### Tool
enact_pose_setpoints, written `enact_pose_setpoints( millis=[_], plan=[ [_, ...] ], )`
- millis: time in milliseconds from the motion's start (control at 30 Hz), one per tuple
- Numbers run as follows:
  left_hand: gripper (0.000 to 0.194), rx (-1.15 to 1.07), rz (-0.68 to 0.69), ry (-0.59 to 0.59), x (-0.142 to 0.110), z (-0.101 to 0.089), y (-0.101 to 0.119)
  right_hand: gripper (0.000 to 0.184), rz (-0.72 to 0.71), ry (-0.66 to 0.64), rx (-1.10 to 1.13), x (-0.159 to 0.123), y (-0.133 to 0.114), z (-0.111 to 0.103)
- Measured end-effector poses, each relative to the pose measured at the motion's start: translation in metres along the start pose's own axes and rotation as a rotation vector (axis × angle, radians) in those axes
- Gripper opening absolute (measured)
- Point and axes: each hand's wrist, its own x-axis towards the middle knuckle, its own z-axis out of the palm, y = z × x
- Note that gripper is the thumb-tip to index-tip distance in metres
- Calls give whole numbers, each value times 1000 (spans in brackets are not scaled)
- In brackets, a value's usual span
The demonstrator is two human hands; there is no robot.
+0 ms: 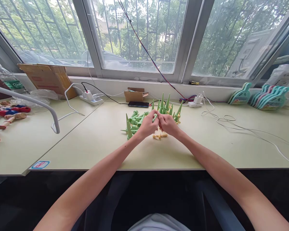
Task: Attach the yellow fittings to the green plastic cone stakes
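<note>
My left hand point(147, 125) is closed around a light green plastic piece point(155, 117), only part of which shows between the fingers. Against it, my right hand point(168, 124) is closed too, its fingertips meeting the left ones; whatever it pinches is hidden. Left of my hands lies a heap of green cone-shaped plastic pieces point(134, 121), with one spike point(129, 130) upright at its near side. Behind and to the right, several green cones point(168, 102) stand point up, some with yellow parts at their base. Small yellow plastic pieces point(160, 136) lie on the table just below my hands.
A black phone point(138, 104) lies before a small open cardboard box point(135, 95) at the back. Power strips point(92, 100) and white cables point(231, 120) run along the table. Teal plastic pieces point(269, 98) stand far right; wooden toys point(12, 118) and a lamp arm point(38, 102) are left.
</note>
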Motion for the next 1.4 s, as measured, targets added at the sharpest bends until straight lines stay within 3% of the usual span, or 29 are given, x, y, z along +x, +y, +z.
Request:
enact_pose_setpoints(
  millis=[1400],
  plan=[
    [15,99,78,8,0,-2,-2,66,-22,-13,14,0,2,0]
  ],
)
